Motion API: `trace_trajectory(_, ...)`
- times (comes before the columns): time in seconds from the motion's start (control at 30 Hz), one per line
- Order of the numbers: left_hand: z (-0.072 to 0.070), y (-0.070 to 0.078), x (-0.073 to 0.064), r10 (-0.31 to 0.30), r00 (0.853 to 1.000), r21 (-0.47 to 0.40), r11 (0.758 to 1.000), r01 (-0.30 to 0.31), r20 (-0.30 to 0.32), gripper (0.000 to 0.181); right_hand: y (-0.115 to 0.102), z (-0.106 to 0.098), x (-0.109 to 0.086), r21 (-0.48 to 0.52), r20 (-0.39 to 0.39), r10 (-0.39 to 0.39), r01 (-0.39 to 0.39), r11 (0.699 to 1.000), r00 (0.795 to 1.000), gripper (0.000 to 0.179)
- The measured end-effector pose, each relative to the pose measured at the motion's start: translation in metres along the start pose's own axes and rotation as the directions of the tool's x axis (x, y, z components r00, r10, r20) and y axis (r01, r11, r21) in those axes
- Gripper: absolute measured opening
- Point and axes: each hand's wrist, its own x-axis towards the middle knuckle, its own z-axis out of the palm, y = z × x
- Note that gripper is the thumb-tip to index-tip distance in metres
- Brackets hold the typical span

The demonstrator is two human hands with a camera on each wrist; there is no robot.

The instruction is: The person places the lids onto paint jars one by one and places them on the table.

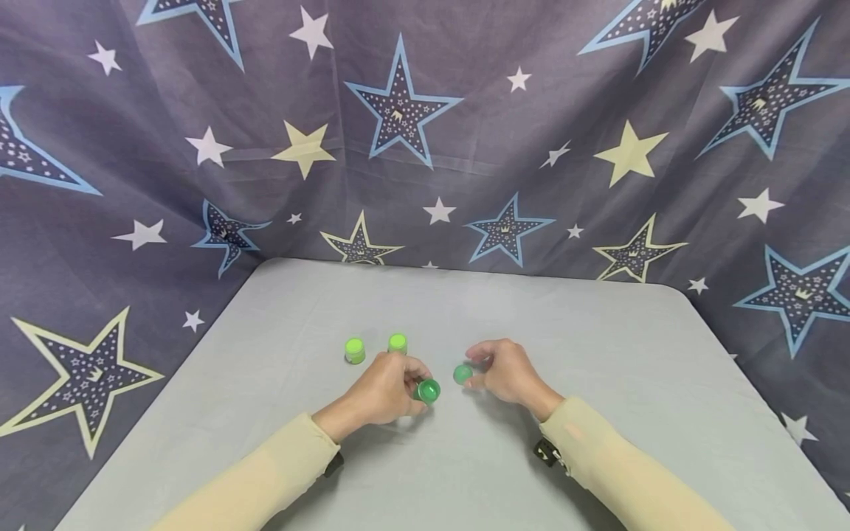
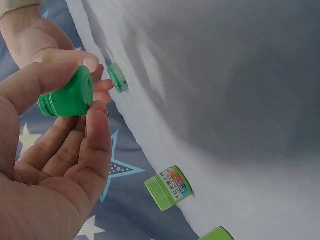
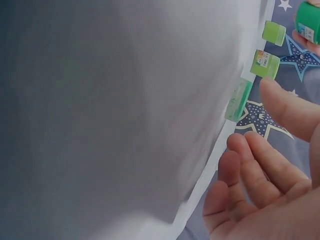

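Between its thumb and fingers, my left hand [image 1: 384,389] holds a small green paint jar [image 1: 428,391] with no lid on, its mouth tilted toward the head camera. In the left wrist view the jar [image 2: 72,95] shows its smooth base. A round green lid [image 1: 462,375] with a translucent rim lies on the table just right of the jar. My right hand [image 1: 510,373] is beside that lid, thumb and fingers spread apart. In the right wrist view, a gap separates the fingertips [image 3: 230,165] from the lid [image 3: 239,100].
Two light green paint jars with their lids on stand on the grey-white table [image 1: 598,332]: one jar [image 1: 355,351] farther left, another jar [image 1: 398,344] just behind my left hand. A star-patterned curtain [image 1: 465,147] hangs along the table's back and sides.
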Motion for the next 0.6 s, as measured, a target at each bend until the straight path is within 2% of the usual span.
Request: trace_trajectory(0.6, 0.0017, 0.0024, -0.0001, -0.003, 1.0, 0.012, 1.0, 0.003, 0.02, 0.031, -0.0068, 0.0067, 0.0074, -0.049, 0.056, 0.086, -0.083, 0.995, 0.995, 0.045)
